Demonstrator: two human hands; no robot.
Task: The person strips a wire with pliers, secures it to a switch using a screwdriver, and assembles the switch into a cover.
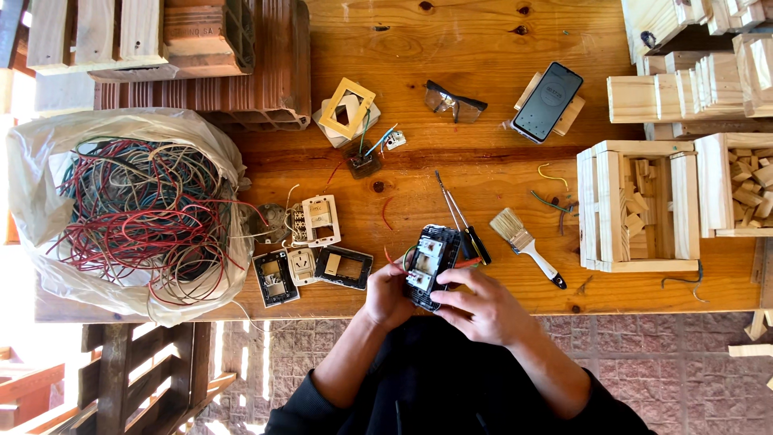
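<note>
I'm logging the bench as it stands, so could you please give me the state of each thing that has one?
Left hand: gripping the black switch module from the left.
Right hand: gripping the same module from the right.
Black switch module: held just above the table edge, off its wall plate.
Phone: screen lit, propped on a wooden block.
Bag of wires: open, wires tangled.
Safety glasses: lying unworn.
Paintbrush: lying flat.
Screwdrivers: lying flat, side by side.

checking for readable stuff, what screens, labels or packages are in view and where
Phone: upper right of the table, propped on a wooden block, tilted; black slab, dark lit screen with a pale round mark.
Plastic bag: left end of the table; clear, crumpled, open, full of red, green and white wires.
No labels or signs visible.
</note>
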